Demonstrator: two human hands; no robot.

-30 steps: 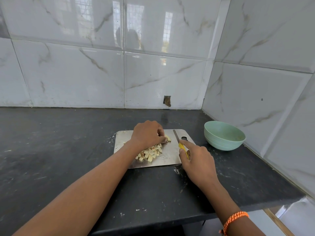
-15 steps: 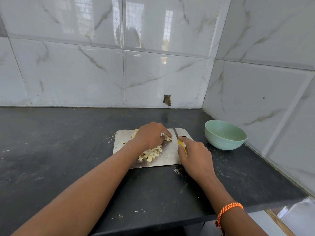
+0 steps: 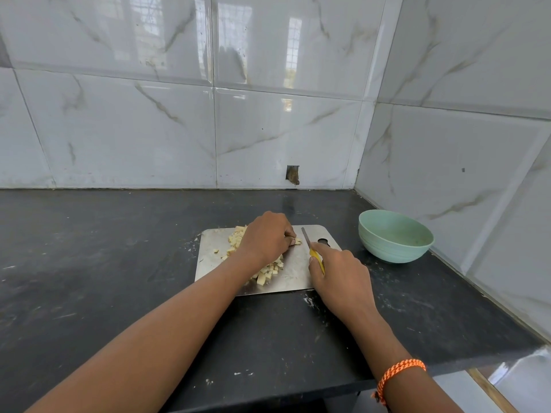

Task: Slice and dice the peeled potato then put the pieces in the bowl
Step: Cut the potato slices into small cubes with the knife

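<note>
Where the dark, speckled stone worktop [image 3: 89, 263] meets glossy white marble-patterned wall tiles [image 3: 134, 129], a thin rectangular brushed-metal cutting board [image 3: 213, 257] with rounded corners and a cut-out hole near its far right corner lies flat, dusted with pale crumbs. On it sits a heap of pale yellow diced potato pieces [image 3: 268, 271], small rough cubes, spreading from the board's far edge to its near edge; the middle of the heap is covered by the left hand [image 3: 267, 236], which rests curled over it, fingertips bent down onto a small uncut bit at the right end. How much potato remains under the palm cannot be made out. The right hand [image 3: 340, 275] is wrapped around the yellow handle of a small narrow-bladed knife [image 3: 307, 238], forefinger laid along the top, most of the handle hidden in the fist; the grey blade points away, just beside the left fingertips. A smooth, round pale green bowl [image 3: 387, 248] stands to the right of the board, apart from it. A braided orange wristband [image 3: 398, 372] circles the right wrist.
</note>
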